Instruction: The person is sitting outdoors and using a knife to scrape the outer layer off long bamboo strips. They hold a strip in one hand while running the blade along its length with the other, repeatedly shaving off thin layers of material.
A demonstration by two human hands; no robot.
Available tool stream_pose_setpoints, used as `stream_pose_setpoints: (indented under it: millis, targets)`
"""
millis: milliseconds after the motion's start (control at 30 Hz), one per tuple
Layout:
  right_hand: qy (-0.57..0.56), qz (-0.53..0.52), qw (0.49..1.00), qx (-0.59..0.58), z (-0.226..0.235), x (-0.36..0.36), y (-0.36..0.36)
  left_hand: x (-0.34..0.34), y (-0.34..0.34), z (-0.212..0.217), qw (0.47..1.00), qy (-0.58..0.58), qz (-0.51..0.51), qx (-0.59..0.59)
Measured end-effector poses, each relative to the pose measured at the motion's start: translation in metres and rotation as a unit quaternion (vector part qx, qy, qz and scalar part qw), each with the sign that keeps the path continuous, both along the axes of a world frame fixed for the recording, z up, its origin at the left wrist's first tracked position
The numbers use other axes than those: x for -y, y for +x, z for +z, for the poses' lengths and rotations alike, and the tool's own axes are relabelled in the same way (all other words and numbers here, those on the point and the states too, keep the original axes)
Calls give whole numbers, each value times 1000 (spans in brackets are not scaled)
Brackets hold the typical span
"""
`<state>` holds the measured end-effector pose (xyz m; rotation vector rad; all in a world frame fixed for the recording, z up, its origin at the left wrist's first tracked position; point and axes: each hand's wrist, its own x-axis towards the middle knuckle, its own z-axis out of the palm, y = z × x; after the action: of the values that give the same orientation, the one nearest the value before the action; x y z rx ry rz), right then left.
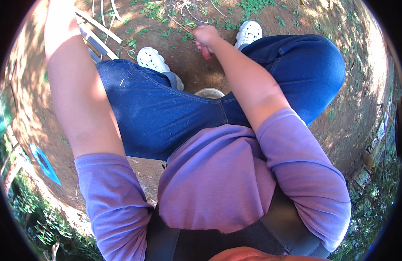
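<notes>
My right hand (206,37) is closed round a red handle (206,53), held low over the soil between my two white clogs. The handle's end sticks out below my fist toward me. What the tool's far end looks like is hard to make out against the roots and twigs. Stretched forward along the left side, my left forearm (72,78) runs out past the top edge, so that hand is out of sight.
Long pale strips (98,26) lie on the ground at upper left, beside my left clog (152,59). My right clog (249,32) stands farther ahead. Dry roots (188,5) and green weeds (255,6) are in front. A round pale rim (209,92) shows between my legs. Blue plastic (45,164) lies at left.
</notes>
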<state>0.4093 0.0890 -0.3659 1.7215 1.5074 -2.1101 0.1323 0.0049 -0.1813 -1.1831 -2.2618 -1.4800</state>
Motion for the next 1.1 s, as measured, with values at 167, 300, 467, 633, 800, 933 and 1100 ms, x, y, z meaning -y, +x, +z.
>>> stream_pose_setpoints:
  millis: [167,300,467,633,800,933,1100]
  targets:
    - [-35,-37,999,-13,-14,1,-12,-1,10,-3,1000,15,-4,27]
    - [-21,-20,1000,-10,6,-1,-19,0,15,-3,999,24,-8,43]
    - [-42,-11,998,39,10,-12,-12,-3,24,-3,997,39,-13,65]
    - [-40,-52,998,-21,6,16,-18,-5,33,-5,995,52,-17,89]
    - [-44,-4,998,45,-9,-22,-9,-11,44,-4,991,65,-29,112]
    - [-39,-29,998,-27,9,13,-23,-14,47,-1,989,81,-28,122]
    - [-100,-71,992,9,-14,-10,-14,-29,39,25,986,109,-50,113]
